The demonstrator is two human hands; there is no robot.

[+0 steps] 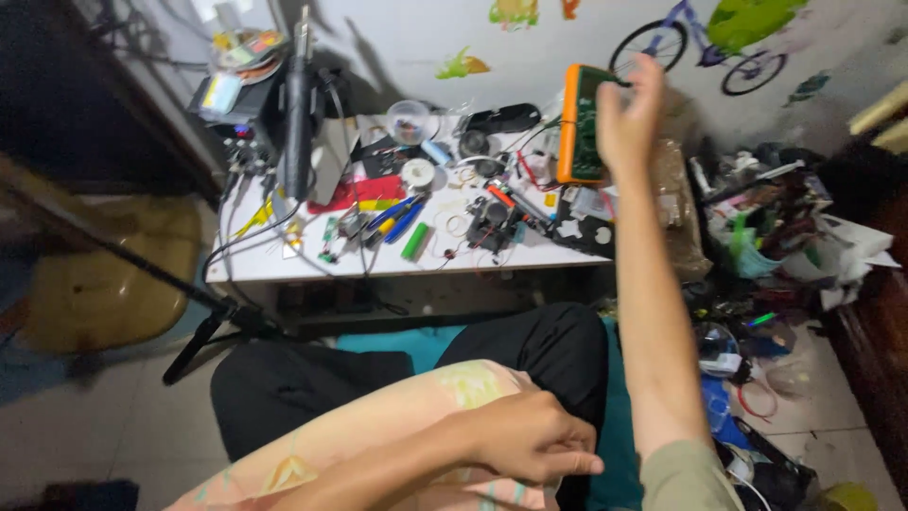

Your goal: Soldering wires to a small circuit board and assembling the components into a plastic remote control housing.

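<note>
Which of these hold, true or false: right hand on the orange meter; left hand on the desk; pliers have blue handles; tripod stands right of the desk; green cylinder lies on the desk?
1. The right hand grips the orange meter. True: its fingers reach over the meter's top edge, at the back of the white desk.
2. The left hand rests on the desk. False: it lies closed in the lap, on a peach patterned cloth.
3. The pliers have blue handles. True.
4. The black tripod stands right of the desk. False: it stands on the floor at the desk's left.
5. A green cylinder lies on the desk. True, near the front edge.
</note>
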